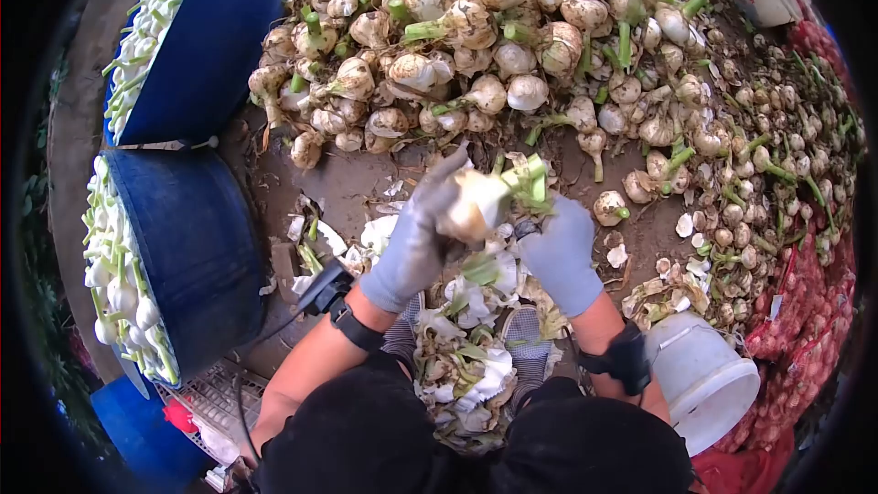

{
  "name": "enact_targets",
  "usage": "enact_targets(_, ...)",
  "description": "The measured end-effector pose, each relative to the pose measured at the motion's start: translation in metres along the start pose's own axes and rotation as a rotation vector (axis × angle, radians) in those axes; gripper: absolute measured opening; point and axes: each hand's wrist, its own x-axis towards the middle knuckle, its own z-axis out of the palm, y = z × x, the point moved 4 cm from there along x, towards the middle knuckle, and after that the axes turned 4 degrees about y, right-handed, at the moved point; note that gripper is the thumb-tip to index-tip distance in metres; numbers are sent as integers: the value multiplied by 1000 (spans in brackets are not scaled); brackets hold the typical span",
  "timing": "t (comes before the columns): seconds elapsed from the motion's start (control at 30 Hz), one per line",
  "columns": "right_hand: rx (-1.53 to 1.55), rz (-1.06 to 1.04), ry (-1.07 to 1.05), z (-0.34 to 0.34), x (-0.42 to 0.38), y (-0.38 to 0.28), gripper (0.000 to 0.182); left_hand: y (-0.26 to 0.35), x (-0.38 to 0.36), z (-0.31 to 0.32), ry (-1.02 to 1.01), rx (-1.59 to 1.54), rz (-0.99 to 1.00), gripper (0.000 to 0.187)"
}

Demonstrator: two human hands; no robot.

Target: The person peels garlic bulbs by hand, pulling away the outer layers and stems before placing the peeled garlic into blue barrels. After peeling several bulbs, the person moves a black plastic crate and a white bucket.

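Garlic bulb, white, round, sits clasped in the grey-gloved left hand by the garlic heap's near edge; grey-gloved right hand's grip is unclear. Probably firm, papery-slick: cup its belly.

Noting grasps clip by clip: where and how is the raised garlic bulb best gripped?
The round body of the garlic bulb, probably from the left: the left hand cups it there, while the green stem points right, toward the right hand, so that end is left exposed.
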Motion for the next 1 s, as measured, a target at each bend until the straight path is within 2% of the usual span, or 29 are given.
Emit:
enact_targets(0.03, 6, -2, 1, -1, 0, -4, 23, -6, -2, 0, -86, -359, -210, 70)
enact_targets(0.07, -29, -24, 25, -1, 0, -8, 24, -12, 2, -3, -22, -276, -212, 75)
enact_targets(0.13, -66, -52, 45, -5, 4, -13, 25, -8, -1, -5, -46, -185, -139, 72)
enact_targets(0.2, 588, 149, -150, -4, 9, -9, 23, -11, -4, 1, -85, -94, -91, 69)
enact_targets(0.23, 914, 245, -242, -3, 10, -8, 22, -9, -3, 4, -59, 99, 35, 64)
enact_targets(0.27, 1102, 502, -329, 2, 7, 0, 24, -6, -2, 8, -30, 291, 166, 61)
enact_targets(0.3, 1102, 499, -326, 0, 9, -3, 24, -2, -2, 6, -22, 355, 187, 60)
enact_targets(0.37, 996, 639, -287, -1, 8, -6, 23, 6, -2, 1, -3, 484, 227, 58)
enact_targets(0.43, 896, 640, -303, 0, 2, -8, 24, 10, -2, -7, -62, 73, -126, 57)
enact_targets(0.5, 1265, 611, -333, 3, -9, -27, 24, 13, 12, -14, 244, 382, 111, 48)
enact_targets(0.57, 1261, 541, -397, 1, -14, -28, 25, 18, 10, -12, 197, 588, 236, 48)
enact_targets(0.63, 908, 334, -274, 3, -5, -24, 25, 28, 7, -1, -20, 868, 619, 49)
enact_targets(0.67, 912, 302, -323, -3, -6, -24, 25, 21, 9, 0, 45, 753, 492, 48)
enact_targets(0.7, 914, 307, -319, -5, -9, -22, 25, 25, 6, 6, 40, 754, 488, 48)
enact_targets(0.77, 1491, 621, -486, -1, -23, -19, 26, 23, 1, 8, 55, 374, 69, 44)
enact_targets(0.8, 1179, 399, -573, -10, -16, -26, 25, 20, 3, 6, -39, 269, 109, 44)
enact_targets(0.83, 1085, 419, -470, -15, -8, -18, 23, 16, 6, 0, 27, 137, 41, 44)
enact_targets(0.9, 573, 230, -216, -29, 9, 10, 23, 17, -3, -1, -4, 110, 60, 40)
enact_targets(0.93, 578, 225, -221, -23, 9, 24, 23, 14, -4, -5, 3, 113, 63, 40)
enact_targets(1.0, 176, 365, 44, -22, 10, 62, 30, 3, -2, -8, -86, -219, -3, 49)
